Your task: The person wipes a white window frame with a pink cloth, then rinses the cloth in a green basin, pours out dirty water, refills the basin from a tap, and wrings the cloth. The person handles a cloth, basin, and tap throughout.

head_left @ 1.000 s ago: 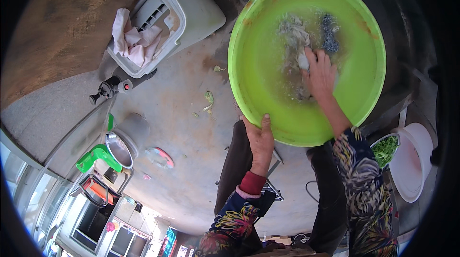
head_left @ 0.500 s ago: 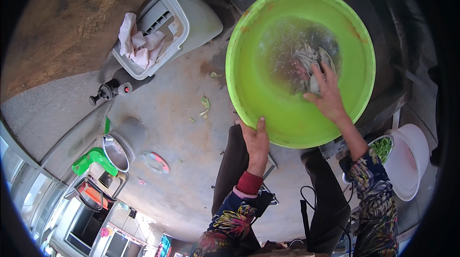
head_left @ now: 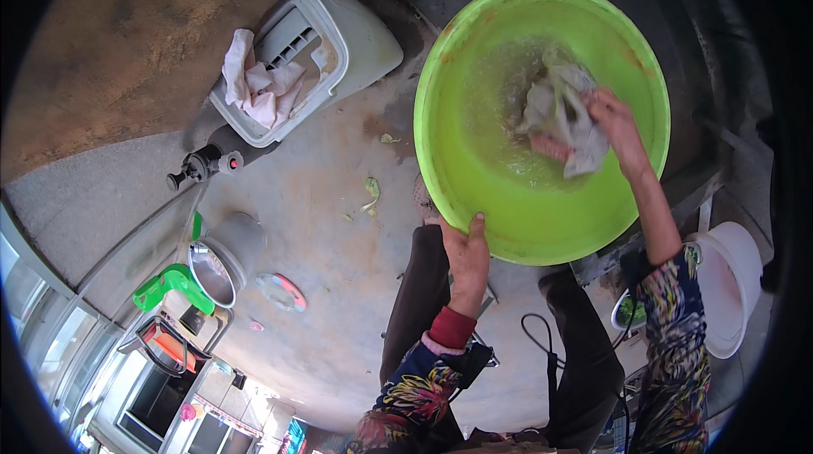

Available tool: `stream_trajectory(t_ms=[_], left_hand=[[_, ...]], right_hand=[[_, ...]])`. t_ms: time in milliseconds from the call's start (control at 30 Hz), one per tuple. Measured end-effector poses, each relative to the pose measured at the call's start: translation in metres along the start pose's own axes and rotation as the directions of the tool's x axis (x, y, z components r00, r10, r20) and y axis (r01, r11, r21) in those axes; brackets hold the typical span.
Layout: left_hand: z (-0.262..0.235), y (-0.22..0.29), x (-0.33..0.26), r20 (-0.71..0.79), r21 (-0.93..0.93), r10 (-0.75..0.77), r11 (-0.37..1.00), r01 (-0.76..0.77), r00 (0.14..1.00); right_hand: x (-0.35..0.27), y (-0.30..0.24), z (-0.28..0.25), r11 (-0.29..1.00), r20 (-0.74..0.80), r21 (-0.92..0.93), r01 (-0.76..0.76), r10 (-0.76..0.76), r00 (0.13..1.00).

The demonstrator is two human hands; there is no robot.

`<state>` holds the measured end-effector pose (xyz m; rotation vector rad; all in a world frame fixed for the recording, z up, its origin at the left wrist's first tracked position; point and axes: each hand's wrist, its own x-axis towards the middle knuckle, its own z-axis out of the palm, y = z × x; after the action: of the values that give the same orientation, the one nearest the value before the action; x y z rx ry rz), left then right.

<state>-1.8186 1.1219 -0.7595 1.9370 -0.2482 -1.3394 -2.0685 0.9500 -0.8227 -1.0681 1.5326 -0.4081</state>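
A large bright green plastic basin (head_left: 457, 170) is tilted in front of me, with water swirling in its bottom. My left hand (head_left: 466, 255) grips the basin's near-left rim, the thumb over the edge and the fingers hidden beneath. Inside, my right hand (head_left: 616, 125) is closed on a wet greyish-white cloth (head_left: 566, 111) with a pinkish patch. The cloth hangs bunched from the fingers over the water; whether its lower end touches the surface I cannot tell.
At the upper left lies a grey-white bin (head_left: 368, 39) with pink-white paper or cloth in its opening. A metal pot (head_left: 241, 242) and a green plastic item (head_left: 174, 287) are on the left. A white bucket (head_left: 732, 285) stands at the right, beside greens (head_left: 631, 312). Leaf scraps (head_left: 372, 191) litter the floor.
My right hand has closed on the cloth and lifted it from the water, shifting rightward. The cloth has spread out. My left hand stays on the rim; the whole view has shifted slightly.
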Motion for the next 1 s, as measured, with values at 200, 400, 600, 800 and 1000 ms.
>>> stream_trajectory(t_ms=[200,400,600,800,1000], left_hand=[[-0.005,-0.002,0.003,0.015,0.038,-0.006,0.999,0.005,1.0],[-0.007,-0.008,0.004,0.037,0.02,0.05,0.998,-0.051,0.998],[-0.006,-0.006,0.004,0.056,0.027,0.036,0.999,-0.038,0.998],[-0.007,-0.002,0.003,0.066,0.05,-0.016,0.999,0.013,0.998],[-0.009,-0.007,0.002,0.092,0.028,0.088,0.995,-0.091,0.992]], right_hand=[[-0.024,0.025,0.087,0.642,-0.163,-0.763,0.084,-0.315,0.935],[0.062,0.009,0.086,0.737,-0.19,-0.675,-0.029,-0.136,0.972],[0.019,-0.02,0.032,0.993,-0.052,0.091,-0.075,0.08,0.995],[-0.051,0.021,0.097,0.673,-0.224,-0.686,0.276,-0.557,0.799],[0.051,0.0,0.115,0.612,-0.151,-0.788,0.065,-0.295,0.944]])
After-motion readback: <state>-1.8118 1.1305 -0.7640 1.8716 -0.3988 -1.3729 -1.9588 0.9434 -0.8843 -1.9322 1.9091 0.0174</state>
